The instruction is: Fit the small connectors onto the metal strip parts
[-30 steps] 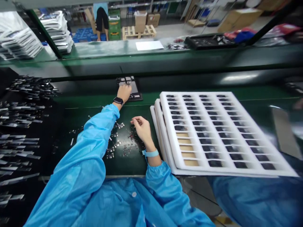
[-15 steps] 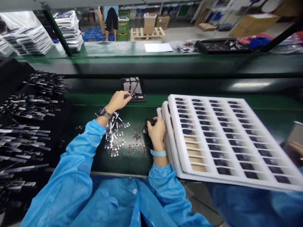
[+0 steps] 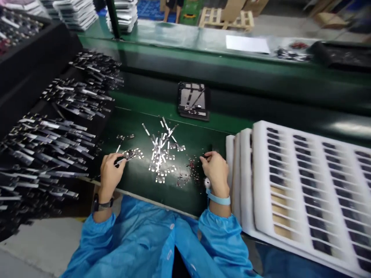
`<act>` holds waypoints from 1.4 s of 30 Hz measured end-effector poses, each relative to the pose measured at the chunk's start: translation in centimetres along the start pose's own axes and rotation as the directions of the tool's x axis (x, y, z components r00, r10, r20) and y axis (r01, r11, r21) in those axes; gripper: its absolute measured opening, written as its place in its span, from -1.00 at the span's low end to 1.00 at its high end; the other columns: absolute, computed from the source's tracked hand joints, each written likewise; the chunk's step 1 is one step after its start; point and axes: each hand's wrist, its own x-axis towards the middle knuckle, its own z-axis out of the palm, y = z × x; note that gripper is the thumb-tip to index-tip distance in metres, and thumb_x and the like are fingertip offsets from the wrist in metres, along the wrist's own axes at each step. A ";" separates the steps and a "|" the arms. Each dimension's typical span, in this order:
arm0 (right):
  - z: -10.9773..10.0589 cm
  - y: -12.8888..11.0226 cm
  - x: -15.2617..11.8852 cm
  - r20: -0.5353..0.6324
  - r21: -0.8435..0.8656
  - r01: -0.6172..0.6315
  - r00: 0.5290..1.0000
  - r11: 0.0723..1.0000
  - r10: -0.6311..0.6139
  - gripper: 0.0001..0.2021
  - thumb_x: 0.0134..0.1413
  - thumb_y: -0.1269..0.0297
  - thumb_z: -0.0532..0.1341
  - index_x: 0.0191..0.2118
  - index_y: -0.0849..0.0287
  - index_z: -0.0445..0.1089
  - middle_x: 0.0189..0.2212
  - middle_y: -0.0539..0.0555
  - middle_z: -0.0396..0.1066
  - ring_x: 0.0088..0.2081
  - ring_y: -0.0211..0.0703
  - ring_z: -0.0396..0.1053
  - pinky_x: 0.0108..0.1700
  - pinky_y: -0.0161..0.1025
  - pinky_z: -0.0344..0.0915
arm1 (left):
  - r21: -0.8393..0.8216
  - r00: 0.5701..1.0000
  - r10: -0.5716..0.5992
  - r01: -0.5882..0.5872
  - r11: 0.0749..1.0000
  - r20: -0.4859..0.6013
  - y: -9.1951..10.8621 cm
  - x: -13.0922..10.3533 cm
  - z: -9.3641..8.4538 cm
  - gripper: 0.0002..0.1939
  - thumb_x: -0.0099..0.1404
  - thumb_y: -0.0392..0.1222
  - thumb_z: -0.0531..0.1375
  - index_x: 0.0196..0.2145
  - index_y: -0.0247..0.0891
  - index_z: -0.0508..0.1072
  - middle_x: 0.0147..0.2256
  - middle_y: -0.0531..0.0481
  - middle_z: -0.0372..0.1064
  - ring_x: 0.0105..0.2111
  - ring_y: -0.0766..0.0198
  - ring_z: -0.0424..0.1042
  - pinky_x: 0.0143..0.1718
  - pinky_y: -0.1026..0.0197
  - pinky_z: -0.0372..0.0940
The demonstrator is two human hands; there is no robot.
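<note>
My left hand point(image 3: 111, 172) is at the left of the green bench, thumb and forefinger pinched on a flat flex cable from a small bunch of flex cables point(image 3: 132, 154) with shiny contacts. Towards the right, my right hand point(image 3: 216, 172) is closed in a pinch near a small black piece; what its fingertips hold is too small and dark to make out. Between the hands lies a loose heap of silvery flex cables point(image 3: 160, 152). Tiny reddish and dark parts point(image 3: 191, 164) are scattered beside it. Further back rests a dark framed stack point(image 3: 193, 100) with grey panels and strips.
Dense rows of flex cables point(image 3: 55, 135) fill the dark rack on the left. On the right, white foam trays point(image 3: 259, 181) are stacked, the top one holding black parts in slots. A white sheet point(image 3: 247, 44) and a black tray point(image 3: 342, 56) lie on the rear shelf.
My left hand has left the framed stack and come back and left to the small bunch of flex cables. My right hand stays beside the foam trays. The camera view has turned left.
</note>
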 end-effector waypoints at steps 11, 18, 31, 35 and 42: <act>2.1 2.5 1.2 -0.098 0.153 0.106 0.991 0.982 -0.091 -0.78 0.06 0.24 0.24 -0.17 0.16 0.51 -0.27 0.19 0.47 -0.25 0.09 0.40 -0.12 -0.02 0.29 | 0.178 0.986 0.008 -0.038 0.983 0.165 1.1 2.0 2.3 -0.65 0.33 -0.26 0.37 0.06 -0.21 0.53 0.08 -0.23 0.42 0.13 -0.15 0.35 0.22 -0.16 0.29; 1.9 2.4 1.0 -0.073 0.083 0.109 0.992 0.991 -0.103 -0.89 0.12 0.24 0.25 -0.29 0.13 0.47 -0.24 0.18 0.40 -0.27 0.05 0.34 -0.13 -0.04 0.26 | 0.070 0.978 0.020 -0.035 0.997 0.207 1.1 3.7 2.1 -0.73 0.24 -0.26 0.44 -0.10 -0.16 0.57 0.03 -0.17 0.47 0.12 -0.14 0.36 0.22 -0.15 0.28; 1.5 1.2 1.1 -0.174 0.277 0.170 0.977 0.946 -0.125 -0.88 0.22 0.28 0.12 -0.16 0.12 0.34 -0.25 0.22 0.46 -0.14 0.14 0.37 0.01 0.05 0.32 | -0.571 0.997 0.065 -0.025 0.821 0.050 9.4 6.3 -4.6 -0.81 0.33 -0.10 0.35 -0.13 -0.18 0.62 -0.28 -0.01 0.55 -0.27 0.21 0.53 -0.20 0.15 0.46; 0.6 0.0 0.8 -0.100 0.641 0.197 0.980 0.742 -0.174 -0.74 0.22 0.12 0.23 -0.08 0.15 0.45 -0.32 0.14 0.54 -0.26 0.06 0.51 -0.09 -0.01 0.43 | -0.710 0.961 0.159 0.050 0.703 0.226 12.5 7.6 -3.0 -0.83 0.27 -0.11 0.40 -0.21 -0.20 0.58 -0.30 -0.02 0.54 -0.34 0.23 0.54 -0.30 0.17 0.46; -1.3 -2.5 -1.0 0.053 0.875 0.151 0.915 0.459 -0.401 -0.67 0.24 -0.06 0.37 -0.19 0.14 0.56 -0.34 0.09 0.60 -0.40 -0.10 0.50 -0.29 -0.16 0.42 | -0.762 0.794 0.266 0.339 0.551 0.546 13.2 8.6 5.9 -0.76 0.22 -0.14 0.41 -0.16 -0.25 0.59 -0.43 0.00 0.50 -0.48 0.30 0.47 -0.52 0.28 0.28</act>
